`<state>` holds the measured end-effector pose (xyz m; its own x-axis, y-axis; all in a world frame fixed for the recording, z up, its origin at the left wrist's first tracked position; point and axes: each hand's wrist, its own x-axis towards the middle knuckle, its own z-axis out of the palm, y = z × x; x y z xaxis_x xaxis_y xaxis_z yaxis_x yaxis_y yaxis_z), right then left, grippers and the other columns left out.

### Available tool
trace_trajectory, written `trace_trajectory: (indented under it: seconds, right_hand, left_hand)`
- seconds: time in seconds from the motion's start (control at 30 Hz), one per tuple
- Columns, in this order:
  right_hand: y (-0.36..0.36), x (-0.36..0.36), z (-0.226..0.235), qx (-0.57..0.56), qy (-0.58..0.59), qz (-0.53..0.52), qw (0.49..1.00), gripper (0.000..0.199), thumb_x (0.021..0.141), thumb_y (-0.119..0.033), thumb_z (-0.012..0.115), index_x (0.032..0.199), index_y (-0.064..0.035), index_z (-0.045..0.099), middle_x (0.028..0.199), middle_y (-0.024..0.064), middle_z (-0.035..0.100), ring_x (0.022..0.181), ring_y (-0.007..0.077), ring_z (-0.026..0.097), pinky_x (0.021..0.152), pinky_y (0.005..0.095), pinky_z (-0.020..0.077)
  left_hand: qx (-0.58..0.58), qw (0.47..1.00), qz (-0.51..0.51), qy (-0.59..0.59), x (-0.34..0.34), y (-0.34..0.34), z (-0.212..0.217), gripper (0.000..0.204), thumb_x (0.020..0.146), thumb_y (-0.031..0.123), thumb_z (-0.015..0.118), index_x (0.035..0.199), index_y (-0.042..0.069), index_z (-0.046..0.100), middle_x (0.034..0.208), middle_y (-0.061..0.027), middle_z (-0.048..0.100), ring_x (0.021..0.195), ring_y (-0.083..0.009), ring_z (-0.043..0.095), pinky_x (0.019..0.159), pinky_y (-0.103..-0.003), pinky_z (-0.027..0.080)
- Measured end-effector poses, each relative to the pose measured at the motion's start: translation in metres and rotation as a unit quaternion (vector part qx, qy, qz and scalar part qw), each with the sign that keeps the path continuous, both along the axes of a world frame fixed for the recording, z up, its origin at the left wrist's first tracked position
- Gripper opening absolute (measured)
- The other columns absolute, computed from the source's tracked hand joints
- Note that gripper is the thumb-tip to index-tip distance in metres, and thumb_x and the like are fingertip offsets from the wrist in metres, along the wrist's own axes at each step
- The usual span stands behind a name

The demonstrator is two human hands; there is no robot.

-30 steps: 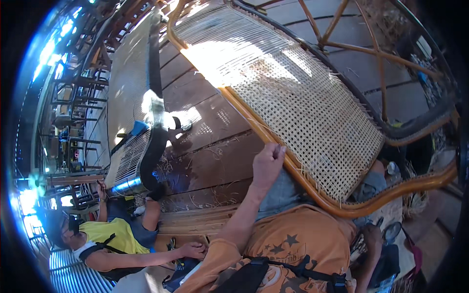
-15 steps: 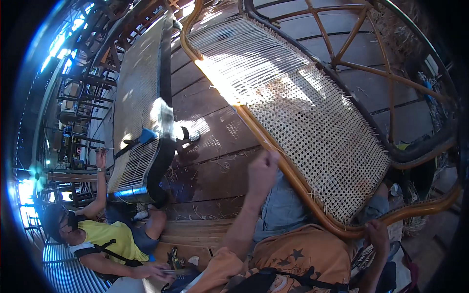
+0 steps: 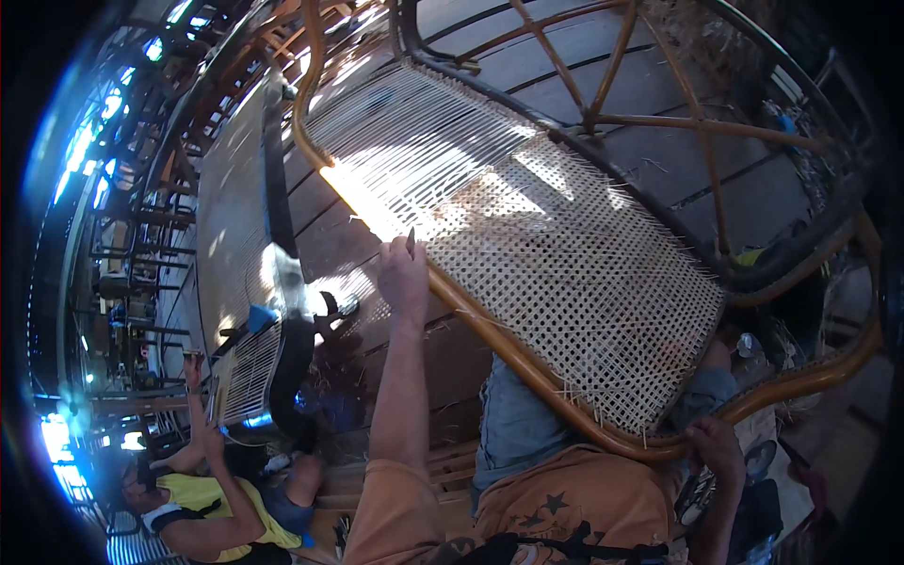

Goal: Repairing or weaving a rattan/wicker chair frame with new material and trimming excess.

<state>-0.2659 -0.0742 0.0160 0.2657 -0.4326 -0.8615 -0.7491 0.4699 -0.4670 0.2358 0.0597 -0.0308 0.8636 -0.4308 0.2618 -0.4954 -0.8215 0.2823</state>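
Across my lap lies a long curved wooden chair frame [image 3: 499,341]. Its cane webbing [image 3: 565,282] is woven into an open mesh at the near part, while the far part shows only parallel strands. My left hand [image 3: 403,281] is closed at the frame's left rail, beside the sunlit end of the mesh. A small dark pointed piece [image 3: 411,241] sticks up from its fingers; its kind is unclear. At the near right bend, my right hand [image 3: 716,444] is wrapped on the frame's rail, with its fingertips partly hidden.
To the left, a person in a yellow top [image 3: 221,504] works at another dark-framed caned piece [image 3: 280,207], which has a blue object [image 3: 262,318] on it. Crossed wooden bars [image 3: 650,121] rise at the right. Cane scraps lie on the floor [image 3: 377,348].
My left hand has moved forward and left along the rail. The frame appears shifted left in view. My right hand stays at the near bend. The other person has raised a second arm.
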Motion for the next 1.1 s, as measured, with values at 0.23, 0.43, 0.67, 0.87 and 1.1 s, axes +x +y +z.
trace_trajectory:
  seconds: [0.23,0.43,0.67,0.87,1.1]
  right_hand:
    - [-0.001,-0.001,-0.002,0.006,-0.013,0.009,1.000,0.013,0.088,-0.012,0.054,0.089,0.0006,0.058,0.059,0.0047,0.055,0.041,0.0130,0.052,0.037,0.0255,0.0420]
    - [0.001,0.000,-0.002,0.016,-0.009,-0.012,1.000,0.013,0.088,-0.011,0.054,0.089,0.0007,0.058,0.058,0.0052,0.055,0.038,0.0136,0.050,0.035,0.0255,0.0409]
    - [0.002,-0.002,-0.006,0.005,-0.009,-0.002,1.000,0.012,0.088,-0.011,0.053,0.090,0.0008,0.057,0.058,0.0046,0.055,0.037,0.0138,0.050,0.034,0.0254,0.0405]
    - [0.002,-0.001,-0.008,-0.007,-0.005,0.000,1.000,0.013,0.089,-0.011,0.052,0.090,0.0007,0.057,0.057,0.0041,0.054,0.038,0.0130,0.050,0.034,0.0253,0.0406]
    - [0.001,-0.001,-0.008,0.004,-0.002,0.000,1.000,0.014,0.088,-0.012,0.053,0.091,0.0013,0.057,0.058,0.0046,0.054,0.038,0.0138,0.050,0.034,0.0252,0.0410]
  left_hand:
    - [0.054,0.990,-0.113,-0.067,0.013,0.001,0.003,0.018,0.080,0.024,0.062,0.086,0.008,0.062,0.085,-0.0113,0.058,0.077,-0.0292,0.059,0.069,-0.041,0.048]
    - [-0.016,0.976,-0.158,-0.152,0.022,0.006,-0.013,0.007,0.075,0.016,0.064,0.074,0.013,0.058,0.075,-0.0073,0.056,0.066,-0.0262,0.059,0.057,-0.038,0.049]
    - [-0.009,0.987,-0.132,-0.088,0.021,0.004,-0.008,0.008,0.076,0.013,0.064,0.076,0.007,0.058,0.074,-0.0104,0.054,0.067,-0.0288,0.057,0.061,-0.039,0.047]
    - [-0.061,0.973,-0.179,-0.129,0.020,0.010,-0.016,0.011,0.078,0.014,0.064,0.077,0.008,0.055,0.075,-0.0093,0.054,0.068,-0.0283,0.058,0.059,-0.039,0.048]
    - [-0.074,0.975,-0.158,-0.134,0.023,0.003,-0.020,0.011,0.077,0.013,0.065,0.079,0.008,0.055,0.077,-0.0091,0.053,0.069,-0.0271,0.057,0.061,-0.039,0.047]
